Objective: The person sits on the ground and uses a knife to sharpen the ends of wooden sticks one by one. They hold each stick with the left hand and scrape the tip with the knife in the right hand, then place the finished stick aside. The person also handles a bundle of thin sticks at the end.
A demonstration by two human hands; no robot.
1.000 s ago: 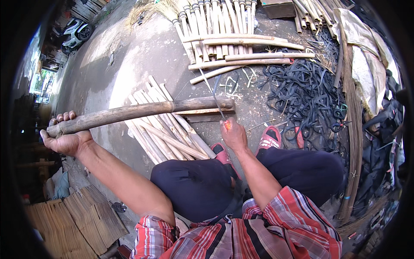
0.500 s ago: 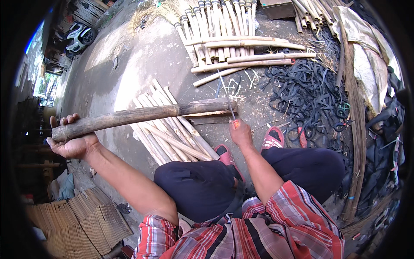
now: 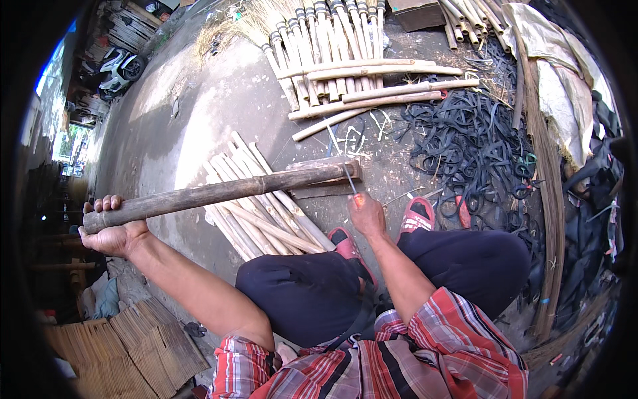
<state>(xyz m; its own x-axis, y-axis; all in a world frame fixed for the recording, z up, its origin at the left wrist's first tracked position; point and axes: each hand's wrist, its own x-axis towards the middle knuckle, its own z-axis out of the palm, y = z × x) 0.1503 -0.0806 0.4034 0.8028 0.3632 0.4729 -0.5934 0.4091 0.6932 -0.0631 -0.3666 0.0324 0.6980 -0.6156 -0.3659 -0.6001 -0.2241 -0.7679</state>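
My left hand (image 3: 114, 226) is closed around the near-left end of a thick brown bamboo pole (image 3: 219, 193). The pole's other end lies over a wooden block (image 3: 325, 189) on the ground. In my right hand (image 3: 366, 214) is a long, narrow-bladed knife (image 3: 350, 178) with an orange-red handle, gripped in a fist. Its blade sits at the pole's right end; whether it has bitten into the bamboo I cannot tell. Beneath the pole, a pile of pale peeled bamboo sticks (image 3: 292, 223) lies on the ground.
Several brooms (image 3: 325, 46) with pale handles lie ahead, with loose sticks (image 3: 392, 98) across their ends. A heap of black strips (image 3: 465, 146) spreads to the right, beside a long bundle of brown fibres (image 3: 550, 233). Slatted bamboo panels (image 3: 126, 352) lie at lower left. A motorbike (image 3: 119, 70) stands far left.
The knife's blade, which stretched far beyond the pole's end, now shows much shorter, with its tip at that end. The pole's right end appears slightly lower and further left.
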